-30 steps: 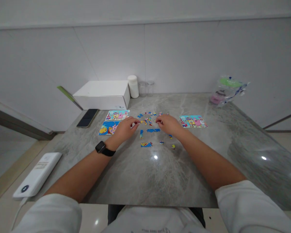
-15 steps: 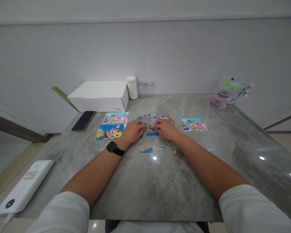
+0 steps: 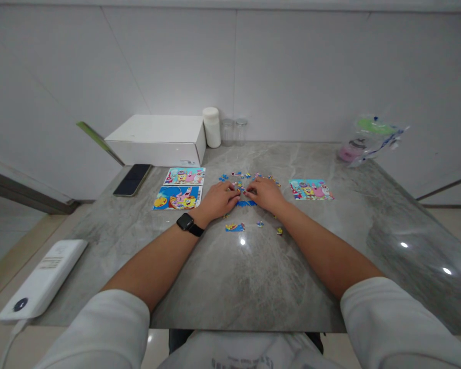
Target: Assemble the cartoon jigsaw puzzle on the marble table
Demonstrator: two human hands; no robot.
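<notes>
My left hand [image 3: 221, 200], with a black watch on its wrist, has its fingers curled together at the middle of the jigsaw pieces. Opposite it, my right hand [image 3: 266, 195] pinches close to the left fingertips. Both seem to grip small jigsaw pieces [image 3: 239, 187], partly hidden by the fingers. A blue joined strip of puzzle [image 3: 246, 203] lies just below the fingertips. Nearer me are a joined yellow-and-blue section [image 3: 235, 227] and two loose pieces, one pale [image 3: 260, 224] and one yellow [image 3: 279, 231]. More pieces [image 3: 248, 175] are scattered beyond my hands.
Two cartoon picture cards [image 3: 177, 198] lie on the left, another card [image 3: 311, 189] on the right. Around the grey table [image 3: 230, 287] are a phone [image 3: 132, 180], white box [image 3: 153, 141], white bottle [image 3: 211, 128], two small jars [image 3: 241, 132], plastic bag [image 3: 369, 141] and white device [image 3: 44, 279].
My left hand has moved right, closer to the right fingertips, and now covers part of the pieces beside the blue strip. The view has tilted down a little.
</notes>
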